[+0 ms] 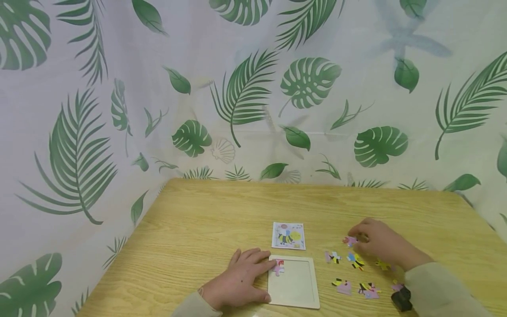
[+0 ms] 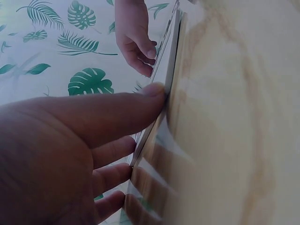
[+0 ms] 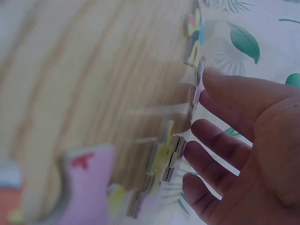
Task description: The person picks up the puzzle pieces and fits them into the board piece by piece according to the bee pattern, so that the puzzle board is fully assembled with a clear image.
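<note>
My left hand rests at the left side of a square white puzzle tray, fingers extended. Its index fingertip touches a pink-and-red puzzle piece in the tray's upper left corner. In the left wrist view, the thumb lies against the tray edge. Farther right, my right hand pinches a pink puzzle piece with a red pattern between thumb and index finger, low over the table. The right wrist view shows that piece edge-on at the fingertips, with the other fingers loosely bent.
Several loose puzzle pieces lie right of the tray, among them a yellow-and-black one and a pink one. Behind the tray lies a bee picture card. A small black object sits by the right sleeve. A leaf-printed curtain borders the wooden table.
</note>
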Available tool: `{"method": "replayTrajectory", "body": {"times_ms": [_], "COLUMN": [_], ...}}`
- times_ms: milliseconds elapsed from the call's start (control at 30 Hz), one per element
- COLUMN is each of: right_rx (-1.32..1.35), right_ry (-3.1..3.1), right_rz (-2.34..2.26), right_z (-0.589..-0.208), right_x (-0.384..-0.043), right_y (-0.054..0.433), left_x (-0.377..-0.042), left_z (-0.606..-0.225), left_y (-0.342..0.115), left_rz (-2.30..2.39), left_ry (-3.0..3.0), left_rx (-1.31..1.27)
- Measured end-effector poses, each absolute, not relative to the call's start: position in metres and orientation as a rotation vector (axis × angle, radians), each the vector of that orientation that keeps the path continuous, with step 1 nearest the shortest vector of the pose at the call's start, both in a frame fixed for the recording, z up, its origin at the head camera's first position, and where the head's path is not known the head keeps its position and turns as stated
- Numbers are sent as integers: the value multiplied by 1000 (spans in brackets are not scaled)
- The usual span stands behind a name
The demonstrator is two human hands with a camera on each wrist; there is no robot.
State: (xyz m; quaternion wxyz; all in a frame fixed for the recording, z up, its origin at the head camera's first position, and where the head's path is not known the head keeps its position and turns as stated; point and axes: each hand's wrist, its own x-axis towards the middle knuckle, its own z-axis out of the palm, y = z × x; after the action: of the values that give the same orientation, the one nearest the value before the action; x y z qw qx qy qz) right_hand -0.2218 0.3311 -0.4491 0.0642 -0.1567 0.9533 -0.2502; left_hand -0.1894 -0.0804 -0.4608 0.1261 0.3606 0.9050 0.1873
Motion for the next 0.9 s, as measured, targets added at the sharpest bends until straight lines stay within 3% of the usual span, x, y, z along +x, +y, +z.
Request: {"method": "replayTrajectory", "body": {"times_ms": [900], "right_rx": [-494], "right_ry": [3012], "right_rz": [-564], "right_z": [-451], "right_x": [-225], "right_y": [318], "left_x": [-192], "left_z": [-464], "left_y": [-80], "left_rz": [547], "left_ry": [2640], "left_rx": [1061]}}
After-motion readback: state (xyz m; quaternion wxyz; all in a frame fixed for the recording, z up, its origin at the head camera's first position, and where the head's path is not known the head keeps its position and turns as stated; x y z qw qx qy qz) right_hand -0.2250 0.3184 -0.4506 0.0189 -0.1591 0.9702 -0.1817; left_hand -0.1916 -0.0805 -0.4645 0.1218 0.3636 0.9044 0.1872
